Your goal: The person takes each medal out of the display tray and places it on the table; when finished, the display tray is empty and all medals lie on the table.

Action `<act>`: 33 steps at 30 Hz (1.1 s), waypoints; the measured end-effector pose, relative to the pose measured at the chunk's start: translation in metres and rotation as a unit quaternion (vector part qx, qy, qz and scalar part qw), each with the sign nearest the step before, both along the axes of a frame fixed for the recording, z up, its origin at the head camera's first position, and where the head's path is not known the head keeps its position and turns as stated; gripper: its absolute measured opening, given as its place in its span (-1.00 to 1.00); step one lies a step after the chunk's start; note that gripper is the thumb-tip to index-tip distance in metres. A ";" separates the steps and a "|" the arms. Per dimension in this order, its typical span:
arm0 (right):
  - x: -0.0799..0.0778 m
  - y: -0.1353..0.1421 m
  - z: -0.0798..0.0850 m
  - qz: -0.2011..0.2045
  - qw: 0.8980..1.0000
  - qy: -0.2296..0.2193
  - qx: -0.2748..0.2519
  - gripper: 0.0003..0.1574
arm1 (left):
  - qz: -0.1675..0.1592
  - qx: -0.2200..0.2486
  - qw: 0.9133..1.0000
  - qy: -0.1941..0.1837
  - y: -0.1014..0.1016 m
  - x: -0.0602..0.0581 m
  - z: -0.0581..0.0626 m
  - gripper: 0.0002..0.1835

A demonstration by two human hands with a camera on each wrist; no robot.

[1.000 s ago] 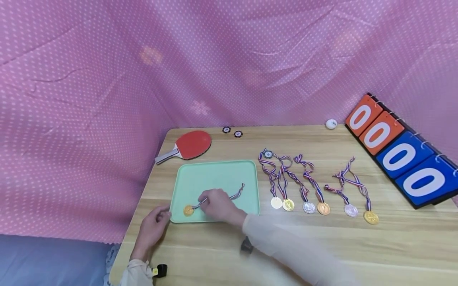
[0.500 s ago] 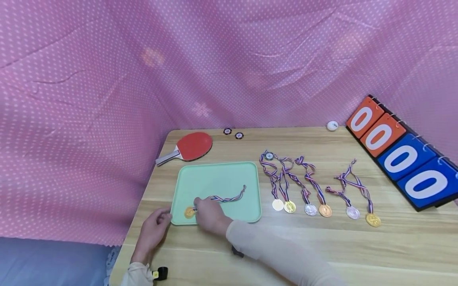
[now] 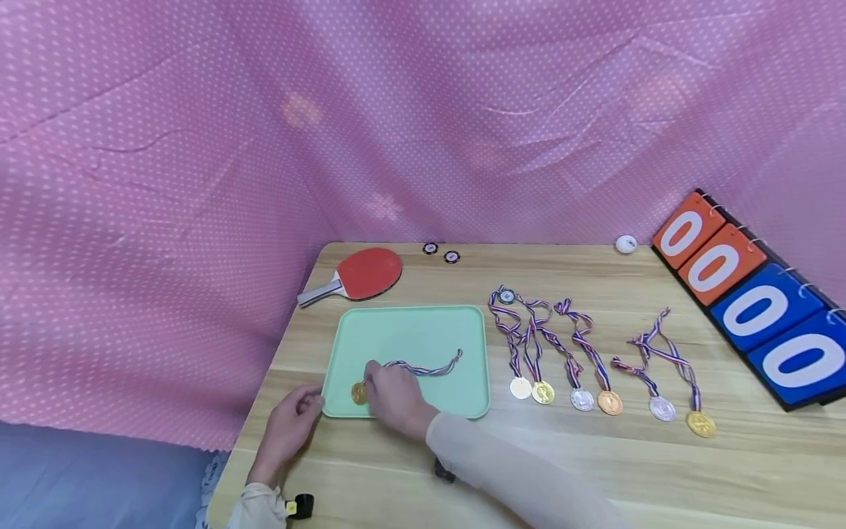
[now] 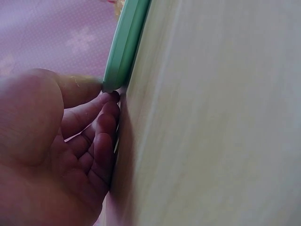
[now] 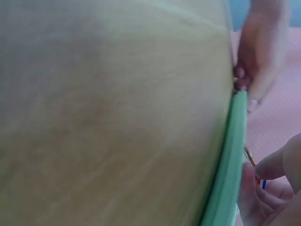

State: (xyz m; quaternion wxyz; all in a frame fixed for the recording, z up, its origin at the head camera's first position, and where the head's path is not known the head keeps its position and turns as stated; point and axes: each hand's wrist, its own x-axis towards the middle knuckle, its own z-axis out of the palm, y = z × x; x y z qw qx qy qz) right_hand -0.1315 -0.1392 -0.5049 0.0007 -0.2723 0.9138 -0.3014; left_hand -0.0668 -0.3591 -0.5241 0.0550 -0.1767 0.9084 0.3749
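Observation:
A gold medal point(image 3: 359, 393) on a red, white and blue striped ribbon point(image 3: 429, 369) lies in the front left of a mint green tray point(image 3: 410, 316). My right hand point(image 3: 396, 400) pinches the ribbon right beside the disc. In the right wrist view, the medal's thin edge point(image 5: 249, 155) shows at the thumb and finger. My left hand point(image 3: 291, 422) holds the tray's near left corner. The left wrist view shows the thumb on the rim point(image 4: 115, 70) and the fingertips point(image 4: 110, 96) just below it, by the wooden table point(image 4: 211, 117).
Several ribboned medals point(image 3: 581, 399) lie in a row right of the tray. Behind it are a red table tennis paddle point(image 3: 370, 273) and two black-and-white chips point(image 3: 452, 257). A white ball point(image 3: 626, 244) and a flip scoreboard point(image 3: 747, 301) showing zeros stand at the back right.
My right hand has slid left along the ribbon to the medal's disc, uncovering more ribbon behind it. The left hand stays at the tray corner. The head view has shifted slightly.

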 end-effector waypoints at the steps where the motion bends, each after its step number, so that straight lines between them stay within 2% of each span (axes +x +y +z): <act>1: -0.001 0.002 0.001 0.000 1.000 -0.014 -0.024 -0.95 | 0.001 0.000 1.000 -0.001 0.000 0.000 0.000 -0.60; 4: -0.004 0.009 0.003 0.000 0.993 -0.068 -0.100 -0.93 | 0.005 0.001 1.000 -0.007 0.000 0.001 0.000 -0.58; 7: -0.006 0.017 0.006 -0.005 0.982 -0.115 -0.148 -0.89 | 0.006 0.005 1.000 -0.013 0.000 0.000 0.001 -0.57; 17: -0.011 0.048 0.015 -0.008 0.952 -0.200 -0.231 -0.77 | 0.003 0.015 1.000 -0.012 0.000 -0.002 0.002 -0.59; 22: -0.011 0.073 0.026 -0.018 0.935 -0.254 -0.248 -0.56 | 0.000 0.004 1.000 -0.004 0.001 0.001 0.000 -0.60; 25: -0.010 0.093 0.033 -0.034 0.923 -0.284 -0.257 -0.54 | 0.000 0.002 1.000 -0.001 0.001 0.001 -0.002 -0.59; 28: -0.010 0.117 0.042 -0.053 0.920 -0.293 -0.254 -0.65 | 0.000 -0.001 1.000 -0.001 0.000 0.001 -0.003 -0.57; 33: -0.015 0.163 0.061 -0.091 0.922 -0.302 -0.225 -0.83 | -0.003 0.001 1.000 -0.003 0.000 -0.001 -0.001 -0.55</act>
